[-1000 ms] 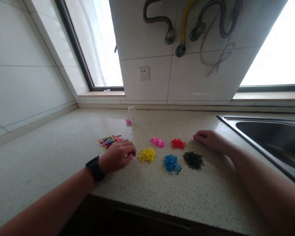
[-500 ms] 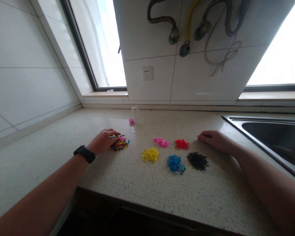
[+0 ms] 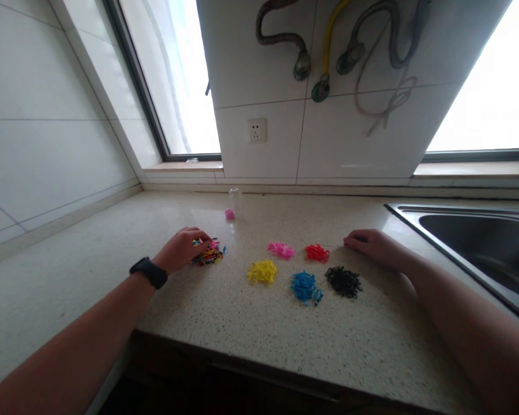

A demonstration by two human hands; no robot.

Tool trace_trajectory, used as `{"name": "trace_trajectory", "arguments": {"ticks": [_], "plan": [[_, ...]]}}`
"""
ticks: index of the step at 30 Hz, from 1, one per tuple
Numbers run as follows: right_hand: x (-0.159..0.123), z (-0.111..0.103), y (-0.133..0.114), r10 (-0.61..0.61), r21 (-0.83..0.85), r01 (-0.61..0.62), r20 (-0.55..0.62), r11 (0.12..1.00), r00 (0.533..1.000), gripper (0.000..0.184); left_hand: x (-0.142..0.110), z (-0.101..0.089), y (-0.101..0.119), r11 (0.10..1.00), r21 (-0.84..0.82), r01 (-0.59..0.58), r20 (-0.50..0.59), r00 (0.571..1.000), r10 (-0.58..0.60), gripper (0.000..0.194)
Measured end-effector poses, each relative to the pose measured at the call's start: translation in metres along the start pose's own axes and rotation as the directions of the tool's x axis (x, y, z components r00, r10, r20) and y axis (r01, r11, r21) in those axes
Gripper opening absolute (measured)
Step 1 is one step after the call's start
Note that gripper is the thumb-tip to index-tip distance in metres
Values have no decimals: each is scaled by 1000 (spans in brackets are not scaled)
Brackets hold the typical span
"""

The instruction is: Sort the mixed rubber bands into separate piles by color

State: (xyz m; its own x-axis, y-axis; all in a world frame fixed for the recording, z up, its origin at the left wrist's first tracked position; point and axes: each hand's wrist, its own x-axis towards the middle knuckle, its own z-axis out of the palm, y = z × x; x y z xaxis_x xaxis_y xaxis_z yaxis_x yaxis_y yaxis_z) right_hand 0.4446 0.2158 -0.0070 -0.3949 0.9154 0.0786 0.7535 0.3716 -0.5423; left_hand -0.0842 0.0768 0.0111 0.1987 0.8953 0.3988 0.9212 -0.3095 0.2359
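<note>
On the speckled counter, my left hand reaches over a pile of mixed-colour small rubber bands. Its fingers stretch apart across the pile's top and touch it; no band shows lifted. My right hand rests on the counter, thumb and forefinger brought together; anything between them is hidden. Left of its fingertips lies a red pile of bands. Nearby are a pink pile, a yellow pile, a blue pile and a black pile, each of one colour.
A clear container stands towards the back, with a small pink item beside it. At the right a steel sink is set into the counter. Hoses and a socket are on the tiled wall.
The view has shifted slightly, so the piles and sink appear a little further left. Both hands stay at nearly the same places; the piles look unchanged.
</note>
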Motion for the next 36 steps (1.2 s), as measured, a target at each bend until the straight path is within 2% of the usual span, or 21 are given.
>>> {"name": "trace_trajectory", "arguments": {"ticks": [14, 22, 27, 31, 36], "plan": [[-4, -2, -8, -4, -34, 4, 1, 999, 1000, 39, 3, -5, 28, 973, -221, 65, -31, 997, -73, 25], [-4, -2, -8, 4, -26, -4, 1, 1000, 1000, 38, 3, -8, 75, 880, -459, 125, 43, 992, -118, 26], [-4, -2, -10, -15, -27, 16, 17, 1000, 1000, 37, -1, -6, 105, 853, -509, 115, 72, 993, -91, 24], [-4, -1, -9, 6, -34, -6, 15, 999, 1000, 37, -2, -3, 119, 824, -553, 121, 101, 992, -78, 22], [-4, -2, -10, 12, -44, -11, 15, 999, 1000, 36, -3, -2, 129, 830, -545, 116, 94, 993, -77, 20]]}}
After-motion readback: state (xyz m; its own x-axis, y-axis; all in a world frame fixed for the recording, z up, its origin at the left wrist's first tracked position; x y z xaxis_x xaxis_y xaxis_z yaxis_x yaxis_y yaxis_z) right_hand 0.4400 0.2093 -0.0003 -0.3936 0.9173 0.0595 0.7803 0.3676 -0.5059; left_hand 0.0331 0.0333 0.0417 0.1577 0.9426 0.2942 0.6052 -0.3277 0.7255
